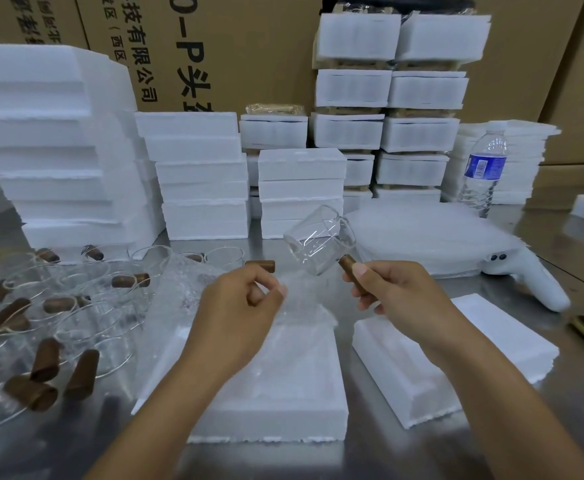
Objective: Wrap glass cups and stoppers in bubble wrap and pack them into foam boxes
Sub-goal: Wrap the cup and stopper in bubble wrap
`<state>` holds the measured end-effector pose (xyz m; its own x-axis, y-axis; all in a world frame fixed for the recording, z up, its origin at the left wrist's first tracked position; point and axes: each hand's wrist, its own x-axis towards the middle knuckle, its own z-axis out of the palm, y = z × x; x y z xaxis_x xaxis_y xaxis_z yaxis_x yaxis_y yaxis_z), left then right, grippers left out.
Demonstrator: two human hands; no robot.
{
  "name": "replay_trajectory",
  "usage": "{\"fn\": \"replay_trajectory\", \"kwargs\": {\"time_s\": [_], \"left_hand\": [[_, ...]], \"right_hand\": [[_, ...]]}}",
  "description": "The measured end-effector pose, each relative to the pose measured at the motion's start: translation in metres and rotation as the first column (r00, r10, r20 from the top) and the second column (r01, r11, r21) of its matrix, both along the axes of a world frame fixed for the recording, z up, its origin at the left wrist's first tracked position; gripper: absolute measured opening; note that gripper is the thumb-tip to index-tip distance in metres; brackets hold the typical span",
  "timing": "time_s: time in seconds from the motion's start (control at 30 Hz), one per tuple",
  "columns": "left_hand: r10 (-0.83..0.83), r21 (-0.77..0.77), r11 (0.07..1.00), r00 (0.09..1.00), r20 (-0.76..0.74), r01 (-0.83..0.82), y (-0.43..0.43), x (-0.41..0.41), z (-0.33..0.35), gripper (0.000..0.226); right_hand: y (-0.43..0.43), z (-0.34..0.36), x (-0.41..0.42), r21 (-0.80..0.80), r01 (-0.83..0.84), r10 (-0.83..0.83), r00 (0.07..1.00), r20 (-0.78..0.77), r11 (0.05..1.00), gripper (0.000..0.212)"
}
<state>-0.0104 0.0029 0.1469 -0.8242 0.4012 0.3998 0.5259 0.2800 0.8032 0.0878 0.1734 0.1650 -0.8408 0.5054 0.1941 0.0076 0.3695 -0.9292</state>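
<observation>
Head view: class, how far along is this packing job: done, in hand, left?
Done, apparently: closed foam boxes stacked behind. In hand: right hand holds a glass cup by its wooden handle, left hand pinches bubble wrap over the open foam box. Left: many loose cups on the table.

The steel table [370, 455] bore glass cups [86, 327] and brown stoppers [46, 360] at left, a foam box [266, 424] and lid [387, 368] in front, and foam stacks [203, 216], a wrap pile [422, 233], a bottle [484, 168] and a white handset [540, 285] behind.

The foam boxes [203, 216] are white, the glass cup [320, 244] clear with a brown handle [347, 263]. The water bottle [484, 168] bears a blue label.
</observation>
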Motion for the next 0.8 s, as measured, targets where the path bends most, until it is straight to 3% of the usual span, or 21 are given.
{"fn": "replay_trajectory", "kwargs": {"time_s": [0.1,0.2,0.27,0.4,0.67,0.8], "left_hand": [[0.073,0.19,0.979,0.997,0.029,-0.077,-0.002,-0.002,0.003,0.017],[0.114,0.3,0.948,0.993,-0.006,-0.107,-0.003,0.001,0.006,0.017],[0.116,0.317,0.944,0.991,-0.072,-0.088,-0.003,0.004,0.009,0.019],[0.099,0.282,0.959,0.964,-0.245,-0.027,-0.003,0.01,0.013,0.022],[-0.044,0.124,0.983,0.837,-0.545,0.132,0.005,0.023,0.008,0.007],[-0.061,0.051,0.991,0.745,-0.664,0.127,0.006,0.026,0.005,0.02]], "right_hand": [[0.0,-0.001,0.0,0.054,0.004,-0.006,1.0,0.028,0.999,0.027],[0.0,-0.004,-0.001,0.314,0.055,-0.075,0.996,0.052,0.948,0.029],[-0.003,-0.005,0.0,0.457,0.059,-0.095,0.994,0.056,0.888,0.031],[-0.005,-0.007,-0.001,0.508,0.045,-0.07,0.997,0.029,0.86,0.029],[-0.017,-0.003,-0.001,0.452,-0.053,0.046,0.999,0.026,0.891,0.028],[-0.022,0.0,0.001,0.186,-0.157,0.153,0.988,0.038,0.97,0.042]]}}
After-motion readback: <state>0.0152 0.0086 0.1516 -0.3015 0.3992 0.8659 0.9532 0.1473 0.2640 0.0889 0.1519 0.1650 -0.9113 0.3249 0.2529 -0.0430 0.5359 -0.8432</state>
